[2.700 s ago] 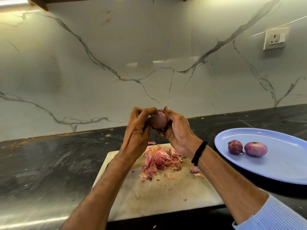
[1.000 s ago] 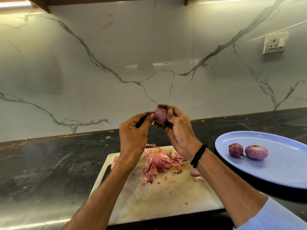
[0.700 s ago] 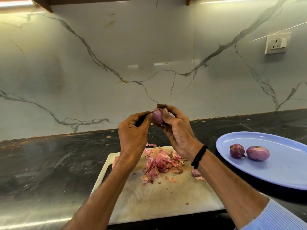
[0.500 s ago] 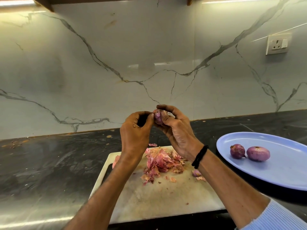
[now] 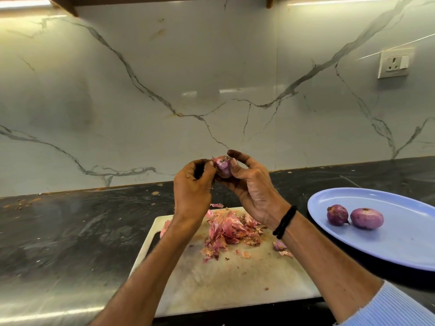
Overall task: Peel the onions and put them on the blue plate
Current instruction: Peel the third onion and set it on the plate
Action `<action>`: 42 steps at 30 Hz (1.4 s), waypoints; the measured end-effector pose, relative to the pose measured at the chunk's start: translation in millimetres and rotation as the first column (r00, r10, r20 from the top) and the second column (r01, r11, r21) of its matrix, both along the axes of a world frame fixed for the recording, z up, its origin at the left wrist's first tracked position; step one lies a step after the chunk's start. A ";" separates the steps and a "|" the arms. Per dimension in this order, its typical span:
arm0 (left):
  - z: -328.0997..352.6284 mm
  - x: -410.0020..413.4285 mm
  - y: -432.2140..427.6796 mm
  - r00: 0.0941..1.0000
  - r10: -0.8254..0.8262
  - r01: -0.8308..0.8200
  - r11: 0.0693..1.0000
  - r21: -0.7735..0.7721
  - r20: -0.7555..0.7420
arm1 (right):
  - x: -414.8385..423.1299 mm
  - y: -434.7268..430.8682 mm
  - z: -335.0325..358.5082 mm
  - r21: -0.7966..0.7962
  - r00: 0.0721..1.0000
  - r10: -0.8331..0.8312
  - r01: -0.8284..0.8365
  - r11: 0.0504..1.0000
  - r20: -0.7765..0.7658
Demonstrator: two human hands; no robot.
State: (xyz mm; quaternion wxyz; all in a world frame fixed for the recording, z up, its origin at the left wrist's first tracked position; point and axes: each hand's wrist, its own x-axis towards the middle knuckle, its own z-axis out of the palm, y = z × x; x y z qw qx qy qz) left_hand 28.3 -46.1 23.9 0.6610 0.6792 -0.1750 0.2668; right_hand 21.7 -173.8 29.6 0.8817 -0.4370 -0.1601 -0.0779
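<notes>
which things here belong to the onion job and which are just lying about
Job: held onion, left hand, right hand, two onions on the blue plate, cutting board, peel pile.
Lying about: wall socket, scraps on the counter.

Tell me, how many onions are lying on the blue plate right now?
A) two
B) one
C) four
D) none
A: a darker onion and a paler onion lie side by side on the blue plate, while a third onion is held up between the left hand and the right hand.
</notes>
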 end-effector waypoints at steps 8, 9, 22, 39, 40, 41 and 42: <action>-2.9 11.8 15.0 0.971 0.134 -0.146 0.988 -0.046 -0.199 | 0.2 -4.1 2.8 0.113 0.999 0.054 -0.055 0.992 0.004; -3.8 11.1 15.5 0.972 0.161 -0.161 0.987 0.012 -0.169 | 0.8 -3.7 2.0 0.091 0.999 0.038 -0.038 0.995 0.002; 2.1 -1.3 2.7 0.995 -0.029 0.024 0.998 0.059 0.092 | 1.0 -3.9 -1.1 -0.070 0.999 -0.052 0.052 0.996 0.004; -2.3 5.1 0.1 0.992 0.082 -0.083 0.996 0.009 0.099 | 4.3 -0.3 -5.1 -0.082 0.999 -0.036 0.037 0.996 0.014; -1.3 3.1 -0.4 0.994 0.060 -0.062 0.998 0.017 0.095 | 4.8 -0.6 -5.8 -0.089 0.999 -0.043 0.044 0.995 0.017; -0.8 1.3 -0.9 0.995 0.042 -0.044 0.999 0.022 0.089 | 5.7 -0.5 -6.6 -0.098 0.999 -0.049 0.051 0.994 0.021; -0.7 0.1 -1.4 0.996 0.036 -0.038 0.999 0.022 0.086 | 6.2 -0.3 -7.8 -0.103 0.998 -0.050 0.053 0.993 0.028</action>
